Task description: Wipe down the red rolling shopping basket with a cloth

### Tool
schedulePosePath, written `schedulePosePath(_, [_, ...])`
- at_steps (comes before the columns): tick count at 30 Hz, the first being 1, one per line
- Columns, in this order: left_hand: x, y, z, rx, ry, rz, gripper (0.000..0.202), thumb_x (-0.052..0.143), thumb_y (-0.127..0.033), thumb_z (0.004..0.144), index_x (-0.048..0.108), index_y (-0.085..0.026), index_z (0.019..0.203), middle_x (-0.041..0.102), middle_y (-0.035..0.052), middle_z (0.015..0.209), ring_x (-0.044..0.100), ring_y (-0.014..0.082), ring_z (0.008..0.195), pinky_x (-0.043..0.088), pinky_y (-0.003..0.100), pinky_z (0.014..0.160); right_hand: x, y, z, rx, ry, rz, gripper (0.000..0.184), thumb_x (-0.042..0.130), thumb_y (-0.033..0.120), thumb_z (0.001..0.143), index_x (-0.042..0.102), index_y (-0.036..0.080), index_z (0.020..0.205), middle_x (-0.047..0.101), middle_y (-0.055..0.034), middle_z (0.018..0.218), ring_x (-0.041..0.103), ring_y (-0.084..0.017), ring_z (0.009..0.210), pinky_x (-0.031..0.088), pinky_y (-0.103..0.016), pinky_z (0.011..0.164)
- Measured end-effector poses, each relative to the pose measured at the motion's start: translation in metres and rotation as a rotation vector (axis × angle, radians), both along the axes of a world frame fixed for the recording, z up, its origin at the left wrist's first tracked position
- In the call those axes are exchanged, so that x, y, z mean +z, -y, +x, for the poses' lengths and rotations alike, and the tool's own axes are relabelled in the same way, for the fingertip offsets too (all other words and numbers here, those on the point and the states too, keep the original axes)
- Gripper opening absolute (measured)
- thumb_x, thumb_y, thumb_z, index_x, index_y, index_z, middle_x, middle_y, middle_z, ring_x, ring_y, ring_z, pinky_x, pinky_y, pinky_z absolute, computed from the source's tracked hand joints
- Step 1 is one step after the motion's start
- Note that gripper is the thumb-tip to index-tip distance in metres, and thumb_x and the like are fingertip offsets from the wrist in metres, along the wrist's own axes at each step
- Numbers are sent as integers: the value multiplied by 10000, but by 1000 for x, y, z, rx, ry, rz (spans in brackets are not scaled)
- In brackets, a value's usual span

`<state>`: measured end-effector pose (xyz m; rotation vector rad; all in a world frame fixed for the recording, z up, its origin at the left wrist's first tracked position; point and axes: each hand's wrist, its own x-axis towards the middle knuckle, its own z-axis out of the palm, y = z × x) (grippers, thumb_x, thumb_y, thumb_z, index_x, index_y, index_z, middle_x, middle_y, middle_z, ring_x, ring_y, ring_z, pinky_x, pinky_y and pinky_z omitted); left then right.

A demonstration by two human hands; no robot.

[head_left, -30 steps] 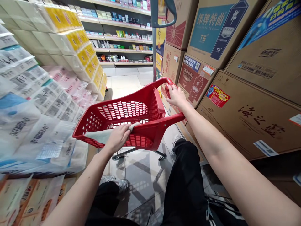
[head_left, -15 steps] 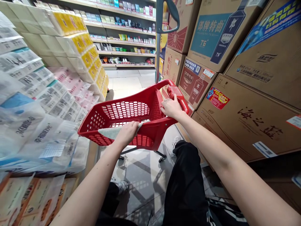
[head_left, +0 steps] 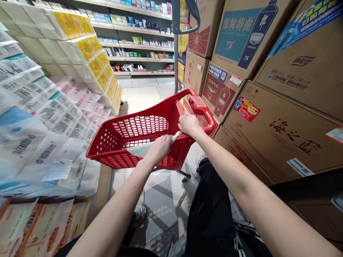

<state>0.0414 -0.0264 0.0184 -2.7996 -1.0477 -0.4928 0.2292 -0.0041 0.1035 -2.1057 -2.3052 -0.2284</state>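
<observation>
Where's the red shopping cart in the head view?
Centre of the head view, ahead of the person: the red shopping cart stands between stacked tissue packs on the left and liquor cartons on the right, under the left hand and right hand.

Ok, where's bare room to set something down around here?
Bare mesh lies in the red plastic cart ahead of the pale flat packet under your left hand. Tiled floor is open ahead, between stacked tissue packs and brown cardboard cartons, which crowd both sides.
</observation>
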Motion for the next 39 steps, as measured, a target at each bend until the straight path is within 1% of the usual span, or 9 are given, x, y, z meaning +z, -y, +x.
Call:
schedulePosePath(3, [4, 4, 27, 3, 36, 32, 187, 332, -157, 965, 507, -157, 1032, 609, 88, 931, 564, 221, 869, 427, 348, 776, -4, -5, 3, -70, -49, -9, 333, 498, 323, 913, 686, 106, 1081, 700, -188, 1102, 685, -268, 969, 536, -321, 821])
schedulePosePath(6, [-1, 4, 31, 28, 44, 53, 181, 340, -171, 973, 511, -160, 1029, 615, 89, 930, 566, 223, 865, 421, 350, 770, -7, -12, 8, -133, -121, -100, 399, 546, 363, 887, 617, 97, 1176, 689, -187, 1131, 678, -280, 1006, 543, -342, 827])
schedulePosePath(17, [-45, -17, -92, 266, -57, 83, 239, 354, -264, 958, 563, -164, 1018, 621, 125, 943, 567, 268, 900, 407, 375, 764, -7, -16, 21, -66, -118, -134, 419, 528, 372, 880, 571, 99, 1196, 683, -197, 1132, 658, -302, 1060, 540, -373, 848])
schedulePosePath(21, [-39, -14, -94, 211, 81, -65, 339, 383, -355, 932, 548, -157, 1153, 636, 126, 1076, 571, 268, 1015, 429, 406, 897, -5, -18, 22, -61, -109, -130, 412, 535, 355, 877, 573, 101, 1200, 697, -179, 1102, 671, -298, 1018, 539, -367, 840])
schedulePosePath(24, [-29, -12, -93, 90, 223, -191, 473, 366, -288, 896, 422, -139, 1342, 576, 129, 1282, 529, 238, 1173, 396, 409, 1029, -6, -20, 24, -61, -98, -133, 409, 535, 358, 878, 571, 113, 1204, 688, -175, 1137, 667, -298, 1027, 535, -368, 850])
schedulePosePath(27, [-25, -19, -110, 81, 245, -204, 493, 320, -307, 928, 372, -135, 1387, 505, 149, 1376, 479, 226, 1269, 394, 383, 1056, -8, -21, 27, -41, -93, -106, 385, 530, 369, 881, 586, 121, 1170, 684, -172, 1154, 662, -298, 1042, 519, -384, 895])
schedulePosePath(32, [-31, -33, -140, 186, -139, -137, 398, 285, -418, 974, 553, -146, 1090, 644, 142, 1021, 620, 285, 966, 484, 406, 828, -11, -22, 26, -22, -73, -69, 345, 509, 314, 882, 595, 103, 1142, 701, -183, 1099, 675, -300, 1010, 508, -400, 921])
schedulePosePath(35, [-29, -29, -120, 186, -208, -43, 370, 260, -372, 993, 533, -133, 1066, 633, 140, 967, 619, 280, 911, 468, 384, 775, -10, -24, 23, -38, -73, -99, 362, 494, 303, 888, 581, 99, 1174, 688, -195, 1134, 670, -306, 1018, 522, -398, 882])
schedulePosePath(39, [-21, -18, -59, 84, -155, 10, 307, 277, -304, 997, 512, -141, 1108, 614, 124, 995, 597, 255, 915, 449, 362, 774, -6, -24, 21, -44, -69, -130, 367, 500, 303, 889, 568, 108, 1193, 689, -180, 1135, 665, -299, 1024, 529, -385, 865])
